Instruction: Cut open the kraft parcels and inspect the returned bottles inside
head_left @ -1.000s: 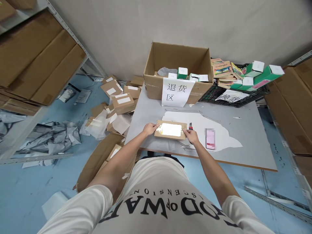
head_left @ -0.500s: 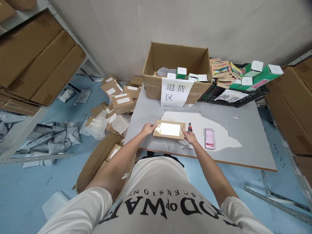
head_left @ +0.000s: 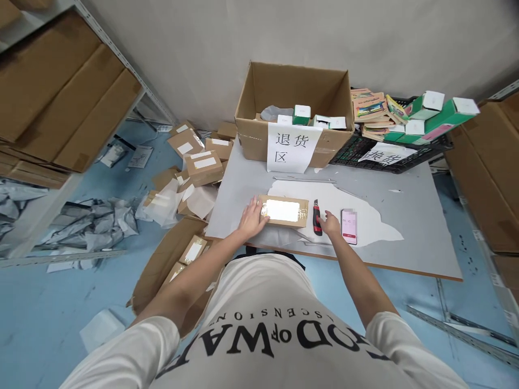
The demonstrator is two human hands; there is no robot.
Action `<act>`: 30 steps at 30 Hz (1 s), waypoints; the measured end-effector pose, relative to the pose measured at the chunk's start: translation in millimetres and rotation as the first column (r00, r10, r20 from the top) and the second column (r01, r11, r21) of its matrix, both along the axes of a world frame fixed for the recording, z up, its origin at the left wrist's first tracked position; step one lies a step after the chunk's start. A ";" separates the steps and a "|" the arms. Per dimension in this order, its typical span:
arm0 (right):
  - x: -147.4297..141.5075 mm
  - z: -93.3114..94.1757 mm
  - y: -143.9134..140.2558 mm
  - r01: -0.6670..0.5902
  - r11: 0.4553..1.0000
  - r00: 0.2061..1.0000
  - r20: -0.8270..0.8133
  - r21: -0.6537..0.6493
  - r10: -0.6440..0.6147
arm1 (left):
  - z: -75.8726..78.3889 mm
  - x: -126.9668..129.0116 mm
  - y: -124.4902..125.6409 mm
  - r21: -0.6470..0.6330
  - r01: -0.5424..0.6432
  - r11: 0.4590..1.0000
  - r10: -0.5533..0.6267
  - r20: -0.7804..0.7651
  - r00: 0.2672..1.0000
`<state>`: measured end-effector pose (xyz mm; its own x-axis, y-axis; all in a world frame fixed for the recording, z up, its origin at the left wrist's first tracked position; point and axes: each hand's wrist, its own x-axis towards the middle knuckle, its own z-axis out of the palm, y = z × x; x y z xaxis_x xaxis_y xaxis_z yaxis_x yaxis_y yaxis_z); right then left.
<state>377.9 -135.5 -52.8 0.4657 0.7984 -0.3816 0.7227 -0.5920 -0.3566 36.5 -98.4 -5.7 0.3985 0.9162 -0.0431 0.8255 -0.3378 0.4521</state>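
Two bare hands are shown at the near edge of a grey table point(head_left: 405, 227). The left hand point(head_left: 252, 218) is laid flat, fingers spread and extended, against the left end of a flat brown parcel point(head_left: 284, 210), which lies on the table and bears a white label on its top face. The right hand point(head_left: 330, 223) is seen apart from the parcel, its loosely curled fingers touching a red-and-black utility knife point(head_left: 317, 217) that lies on the table just right of the parcel; whether the knife is actually gripped cannot be told. A phone point(head_left: 349, 226) is seen lying just beside the right hand, on a white torn patch of the table surface.

At the far edge of the table an open cardboard box point(head_left: 294, 89) is shown, fronted by a paper sign point(head_left: 289, 153) and containing small green-and-white cartons. To its right a black crate point(head_left: 365, 151) is seen, heaped with booklets and green boxes. On the blue floor to the left, small brown parcels point(head_left: 198, 162) and grey mailing bags point(head_left: 85, 227) are scattered.
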 end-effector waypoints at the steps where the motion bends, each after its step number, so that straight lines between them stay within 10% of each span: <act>1: -1.6 -4.2 -2.8 -0.029 0.998 0.999 0.017 -0.054 0.030 | 0.6 4.8 -4.2 0.043 0.067 0.997 -0.066 -0.039 0.997; 8: -24.6 -23.8 1.8 -0.067 0.969 0.995 0.055 -0.237 0.083 | -4.2 33.6 -6.0 0.118 0.312 0.943 -0.279 -0.234 0.931; 18: -31.8 -31.6 12.6 -0.047 0.959 0.993 0.091 -0.280 0.075 | -8.3 36.5 -1.9 0.095 0.337 0.937 -0.291 -0.322 0.901; 25: -29.2 -11.0 -2.5 0.051 0.998 0.985 -0.166 0.044 -0.043 | -6.9 36.9 -1.0 0.090 0.318 0.944 -0.274 -0.320 0.907; 30: -22.6 19.5 -41.2 0.142 0.951 0.807 -0.588 0.274 0.049 | -7.0 37.3 -0.6 0.104 0.311 0.945 -0.271 -0.288 0.918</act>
<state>355.3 -176.7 -33.3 0.2710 0.8985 -0.3453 0.2945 -0.4189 -0.8589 73.8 -99.0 -12.7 0.6406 0.7654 -0.0611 0.7635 -0.6264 0.1572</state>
